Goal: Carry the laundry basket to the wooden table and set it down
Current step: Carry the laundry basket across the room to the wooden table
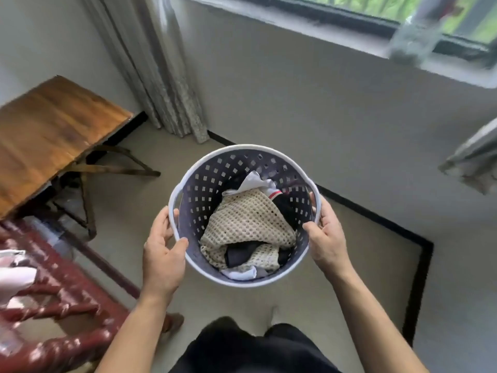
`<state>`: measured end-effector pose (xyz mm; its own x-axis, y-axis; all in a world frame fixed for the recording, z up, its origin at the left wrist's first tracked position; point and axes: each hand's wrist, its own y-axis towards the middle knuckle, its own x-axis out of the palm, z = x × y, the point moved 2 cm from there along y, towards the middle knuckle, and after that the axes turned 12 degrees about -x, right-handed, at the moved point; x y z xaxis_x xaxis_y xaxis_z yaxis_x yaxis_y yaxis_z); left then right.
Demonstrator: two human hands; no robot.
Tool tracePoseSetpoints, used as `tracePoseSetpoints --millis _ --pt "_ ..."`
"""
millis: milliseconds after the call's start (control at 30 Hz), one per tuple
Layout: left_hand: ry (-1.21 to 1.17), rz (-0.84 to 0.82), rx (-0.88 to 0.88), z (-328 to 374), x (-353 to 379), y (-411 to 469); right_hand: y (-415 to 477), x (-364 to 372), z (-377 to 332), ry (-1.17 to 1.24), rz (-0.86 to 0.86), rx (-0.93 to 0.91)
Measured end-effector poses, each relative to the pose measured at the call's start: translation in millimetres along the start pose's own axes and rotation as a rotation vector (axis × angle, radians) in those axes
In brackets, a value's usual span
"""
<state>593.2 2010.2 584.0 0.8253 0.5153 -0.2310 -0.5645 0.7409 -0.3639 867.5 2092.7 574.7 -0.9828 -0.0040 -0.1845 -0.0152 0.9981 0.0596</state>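
Two hands [243, 246] grip one laundry basket [199, 184].

Bare wooden table [53, 130] (folding legs beneath) on pale floor [129, 211] by the curtain [161, 76]

Grey curtain [161, 65] hangs beside the window [376, 9].

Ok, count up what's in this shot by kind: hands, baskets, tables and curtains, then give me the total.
Hands: 2, left hand and right hand, both gripping the basket rim
Laundry basket: 1
Wooden table: 1
Curtains: 2, one by the table, one at the right edge
Total: 6
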Motion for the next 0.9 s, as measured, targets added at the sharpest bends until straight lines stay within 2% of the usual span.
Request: tracePoseSetpoints --millis 267,467,667,900 --pt "-0.147 0.254 -0.047 19 -17 131 170 112 -16 -0.040 -0.236 -0.044" --pt "-0.174 0.256 -0.117 67 -24 252 272 196 -26 -0.050 -0.253 -0.025" --pt "-0.173 0.231 -0.066 126 -40 362 367 263 -45 -0.010 -0.215 -0.039" --pt "-0.173 0.322 -0.064 145 -69 469 464 364 -43 0.061 -0.287 -0.044"
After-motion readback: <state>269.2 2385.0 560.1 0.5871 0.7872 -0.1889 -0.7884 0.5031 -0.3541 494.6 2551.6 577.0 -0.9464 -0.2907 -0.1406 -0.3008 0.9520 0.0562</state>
